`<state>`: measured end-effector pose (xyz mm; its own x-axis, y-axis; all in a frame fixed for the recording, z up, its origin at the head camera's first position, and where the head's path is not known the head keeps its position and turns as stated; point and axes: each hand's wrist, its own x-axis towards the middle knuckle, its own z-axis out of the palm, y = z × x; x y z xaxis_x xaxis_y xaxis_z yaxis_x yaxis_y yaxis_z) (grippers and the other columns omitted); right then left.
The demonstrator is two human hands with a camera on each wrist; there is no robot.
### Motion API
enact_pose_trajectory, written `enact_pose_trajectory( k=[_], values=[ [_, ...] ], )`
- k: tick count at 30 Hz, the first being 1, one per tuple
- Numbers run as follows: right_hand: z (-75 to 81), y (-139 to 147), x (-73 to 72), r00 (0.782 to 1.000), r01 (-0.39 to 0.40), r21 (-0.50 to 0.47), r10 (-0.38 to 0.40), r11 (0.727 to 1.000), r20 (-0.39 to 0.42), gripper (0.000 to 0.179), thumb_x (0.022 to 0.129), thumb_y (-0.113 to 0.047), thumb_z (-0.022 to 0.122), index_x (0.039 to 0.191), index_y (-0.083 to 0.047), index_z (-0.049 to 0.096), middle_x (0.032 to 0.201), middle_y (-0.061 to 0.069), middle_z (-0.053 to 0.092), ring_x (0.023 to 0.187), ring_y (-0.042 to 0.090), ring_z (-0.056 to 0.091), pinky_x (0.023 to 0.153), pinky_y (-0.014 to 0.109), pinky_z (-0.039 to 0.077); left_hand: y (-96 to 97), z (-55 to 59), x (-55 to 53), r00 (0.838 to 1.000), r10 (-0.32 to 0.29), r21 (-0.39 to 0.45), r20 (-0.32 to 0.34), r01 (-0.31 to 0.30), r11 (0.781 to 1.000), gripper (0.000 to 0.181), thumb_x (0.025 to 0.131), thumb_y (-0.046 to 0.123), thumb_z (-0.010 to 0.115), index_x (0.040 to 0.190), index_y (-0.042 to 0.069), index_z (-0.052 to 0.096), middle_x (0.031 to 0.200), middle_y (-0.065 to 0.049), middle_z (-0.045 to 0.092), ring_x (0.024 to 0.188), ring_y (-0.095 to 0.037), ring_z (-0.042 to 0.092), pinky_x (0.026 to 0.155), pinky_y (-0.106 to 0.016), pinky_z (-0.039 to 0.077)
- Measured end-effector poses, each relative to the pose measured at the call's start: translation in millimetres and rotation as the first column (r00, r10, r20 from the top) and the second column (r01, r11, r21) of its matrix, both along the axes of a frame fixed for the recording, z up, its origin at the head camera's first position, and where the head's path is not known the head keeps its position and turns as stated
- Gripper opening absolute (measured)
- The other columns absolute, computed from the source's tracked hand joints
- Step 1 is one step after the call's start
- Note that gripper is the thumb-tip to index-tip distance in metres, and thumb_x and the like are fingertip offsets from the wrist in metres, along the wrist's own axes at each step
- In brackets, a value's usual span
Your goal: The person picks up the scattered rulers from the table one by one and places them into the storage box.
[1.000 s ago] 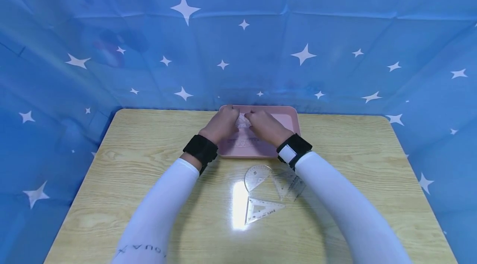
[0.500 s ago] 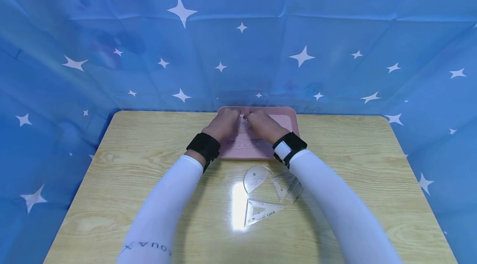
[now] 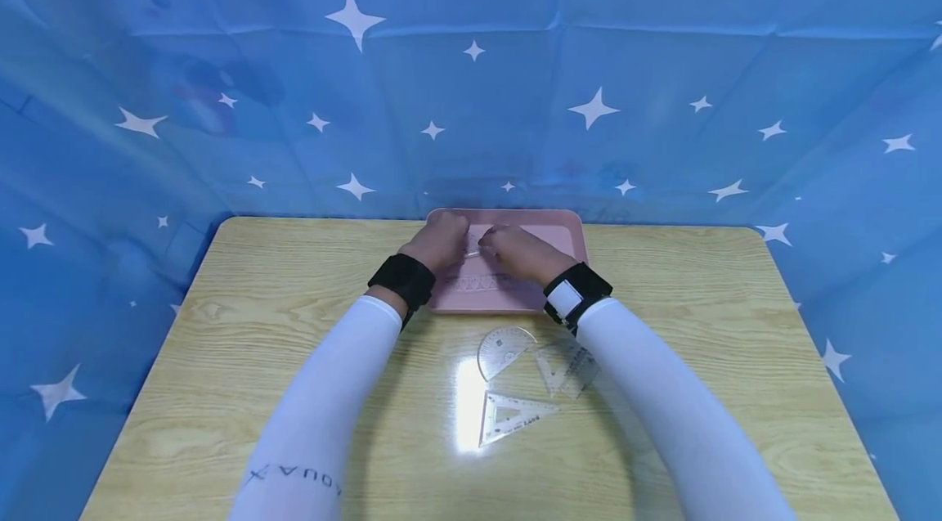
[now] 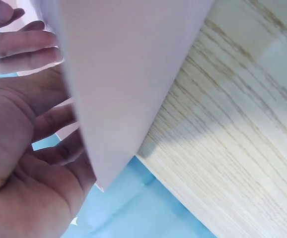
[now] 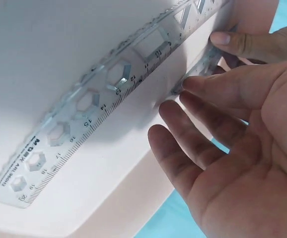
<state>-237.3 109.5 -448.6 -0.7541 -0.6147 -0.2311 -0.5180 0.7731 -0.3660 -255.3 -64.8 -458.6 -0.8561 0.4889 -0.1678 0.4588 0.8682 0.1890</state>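
Over the pink tray (image 3: pixel 562 236) at the table's back edge, both hands are at work close together. My left hand (image 3: pixel 439 240) holds the left side of a small clear plastic piece with printed marks (image 5: pixel 205 67); its thumb (image 5: pixel 228 40) lies on it in the right wrist view. My right hand (image 3: pixel 521 251) pinches the near end with thumb and fingertips, its other fingers loosely bent. Fingers hide much of the piece, so I cannot tell its shape. In the tray lies a clear ruler (image 5: pixel 86 106) with hexagon cut-outs and a wavy edge.
On the wooden table (image 3: pixel 294 341) before the tray lie a clear protractor (image 3: pixel 504 349), a set square (image 3: pixel 515 415) and another clear plastic piece (image 3: pixel 567 366) near the right sleeve. A blue star-patterned cloth (image 3: pixel 471 87) hangs behind the table.
The clear piece between the hands shows less of its face in the head view now. My right hand has shifted slightly toward the near side; the tray and table pieces stay put.
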Motion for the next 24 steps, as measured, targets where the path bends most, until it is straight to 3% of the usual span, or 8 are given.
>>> enact_pose_trajectory(
  k=[4, 12, 17, 24],
  values=[
    [0.8, 1.6, 3.5, 0.998, -0.058, 0.053, 0.059, 0.997, -0.023, 0.025, 0.102, 0.002, 0.051, 0.117, -0.003, 0.071, 0.116, 0.014, 0.069, 0.098, 0.025, 0.067, 0.088, 0.038, 0.053, -1.4, -1.7, -0.6, 0.999, 0.007, 0.007, 0.033, -0.008, 1.0, 0.015, 0.098, -0.003, 0.057, 0.105, 0.0, 0.07, 0.098, -0.014, 0.072, 0.085, -0.02, 0.058, 0.082, -0.036, 0.051],
    [1.2, -0.2, 6.5, 0.998, -0.062, 0.102, 0.062, 0.993, 0.002, 0.034, 0.103, -0.002, 0.055, 0.134, -0.002, 0.066, 0.143, 0.015, 0.061, 0.132, 0.033, 0.059, 0.112, 0.04, 0.047, -0.2, -0.7, -0.4, 0.999, 0.008, -0.016, 0.046, -0.007, 1.0, 0.015, 0.101, 0.0, 0.056, 0.107, -0.001, 0.069, 0.1, -0.016, 0.072, 0.089, -0.021, 0.062, 0.082, -0.035, 0.052],
    [-0.3, -1.9, 7.8, 0.998, -0.061, 0.127, 0.059, 0.99, 0.018, 0.036, 0.103, -0.001, 0.053, 0.138, -0.001, 0.064, 0.147, 0.017, 0.057, 0.138, 0.032, 0.055, 0.115, 0.04, 0.044, 0.9, 0.4, -0.3, 0.998, 0.018, -0.02, 0.067, -0.017, 1.0, 0.015, 0.101, -0.001, 0.055, 0.107, -0.001, 0.069, 0.1, -0.016, 0.071, 0.091, -0.021, 0.064, 0.081, -0.033, 0.05],
    [-5.6, -2.6, 7.9, 0.998, -0.055, 0.144, 0.053, 0.988, 0.02, 0.037, 0.104, -0.003, 0.053, 0.14, 0.0, 0.062, 0.149, 0.017, 0.055, 0.141, 0.03, 0.052, 0.115, 0.04, 0.044, 0.9, -0.7, 0.2, 0.999, 0.025, -0.049, 0.046, -0.023, 0.999, 0.013, 0.1, 0.001, 0.058, 0.108, -0.002, 0.068, 0.103, -0.016, 0.071, 0.097, -0.022, 0.064, 0.09, -0.035, 0.052]
  ],
)
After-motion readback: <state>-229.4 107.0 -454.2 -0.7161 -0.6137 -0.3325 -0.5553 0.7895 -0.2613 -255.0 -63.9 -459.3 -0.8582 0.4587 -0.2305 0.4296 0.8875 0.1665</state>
